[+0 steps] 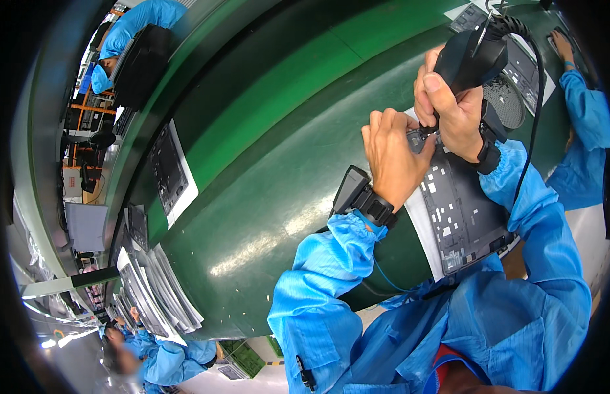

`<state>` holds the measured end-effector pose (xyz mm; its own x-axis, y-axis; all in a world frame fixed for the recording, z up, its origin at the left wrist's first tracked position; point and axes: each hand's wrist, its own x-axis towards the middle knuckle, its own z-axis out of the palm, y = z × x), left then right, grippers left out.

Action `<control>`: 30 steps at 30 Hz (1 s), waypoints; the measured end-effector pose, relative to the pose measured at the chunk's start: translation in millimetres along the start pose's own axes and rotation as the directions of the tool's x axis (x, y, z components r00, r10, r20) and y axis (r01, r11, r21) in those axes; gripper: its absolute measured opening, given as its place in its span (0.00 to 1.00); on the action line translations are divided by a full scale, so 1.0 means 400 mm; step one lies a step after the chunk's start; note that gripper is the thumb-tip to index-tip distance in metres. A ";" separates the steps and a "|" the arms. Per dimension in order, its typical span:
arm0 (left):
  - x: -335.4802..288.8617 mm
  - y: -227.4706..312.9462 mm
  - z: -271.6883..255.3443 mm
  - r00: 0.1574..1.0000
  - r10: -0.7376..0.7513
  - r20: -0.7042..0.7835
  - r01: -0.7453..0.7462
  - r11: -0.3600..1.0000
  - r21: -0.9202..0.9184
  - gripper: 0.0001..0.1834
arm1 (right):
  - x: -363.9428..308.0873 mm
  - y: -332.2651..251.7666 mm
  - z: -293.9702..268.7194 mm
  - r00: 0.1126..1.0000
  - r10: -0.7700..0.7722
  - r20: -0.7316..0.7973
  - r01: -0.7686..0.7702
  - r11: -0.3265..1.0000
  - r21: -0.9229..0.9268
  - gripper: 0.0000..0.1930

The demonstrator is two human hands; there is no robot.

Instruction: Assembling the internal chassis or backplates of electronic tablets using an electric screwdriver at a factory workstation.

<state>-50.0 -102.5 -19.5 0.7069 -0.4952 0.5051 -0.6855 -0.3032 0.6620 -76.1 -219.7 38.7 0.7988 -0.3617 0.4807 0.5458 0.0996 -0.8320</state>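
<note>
My right hand (457,115) is wrapped round a black corded electric screwdriver (471,60), held upright with its tip down at the far end of a dark laptop casing (472,210). My left hand (393,157) is beside that tip, fingers curled and thumb against the casing's far part. Its fingers look closed at the tip, but what they pinch is hidden. Several small white patches dot the casing, which lies on a white sheet (423,230). Both my wrists carry black strapped devices.
A round, grainy grey dish (506,102) and another casing (523,72) lie beyond my right hand. The screwdriver's black cable (536,111) hangs past my right sleeve. At left are a lone casing (167,164) and stacked sheets (154,289). A co-worker's sleeve (586,108) reaches in at right.
</note>
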 end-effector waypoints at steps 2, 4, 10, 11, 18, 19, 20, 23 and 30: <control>0.000 0.001 -0.001 1.000 0.002 -0.004 -0.002 1.000 -0.001 0.19 | -0.002 -0.003 0.006 1.000 -0.006 -0.009 0.006 1.000 0.011 0.09; -0.001 0.006 -0.002 0.998 -0.044 0.036 0.044 0.999 -0.001 0.18 | -0.002 -0.003 0.006 1.000 -0.012 -0.019 0.012 1.000 0.021 0.09; -0.001 0.007 -0.005 0.998 -0.046 0.034 0.046 0.999 -0.001 0.18 | -0.002 0.004 -0.001 1.000 -0.023 0.008 0.023 1.000 0.000 0.09; -0.001 0.007 -0.005 0.998 -0.046 0.035 0.046 0.999 0.000 0.18 | -0.002 0.004 0.000 1.000 -0.023 0.001 0.023 1.000 0.012 0.09; -0.008 -0.002 -0.010 1.000 -0.005 0.018 0.004 0.999 0.049 0.20 | 0.018 -0.010 -0.010 0.997 0.005 0.078 0.000 0.998 -0.060 0.10; -0.012 -0.002 -0.016 1.000 -0.010 0.016 0.009 0.998 0.066 0.20 | 0.018 -0.022 -0.014 0.993 -0.001 0.115 0.002 1.000 -0.007 0.09; -0.005 0.001 -0.024 1.000 -0.002 0.005 0.001 0.997 0.071 0.20 | 0.038 -0.039 -0.025 0.992 -0.013 0.123 0.013 1.000 -0.004 0.09; 0.002 -0.006 -0.078 0.996 -0.055 -0.073 0.054 0.999 -0.005 0.25 | 0.095 -0.086 -0.158 0.975 -0.219 -0.038 0.210 0.964 -0.164 0.16; -0.043 -0.052 -0.137 0.995 -0.025 0.098 -0.013 0.928 0.372 0.18 | -0.162 -0.282 -0.312 0.953 0.227 -0.199 -0.258 0.272 -0.927 0.19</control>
<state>-38.4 -43.1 -11.7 0.7035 -0.5647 0.4315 -0.7103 -0.5779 0.4019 -220.9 -323.4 66.8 0.8349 -0.5067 0.2147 -0.2923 -0.7389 -0.6071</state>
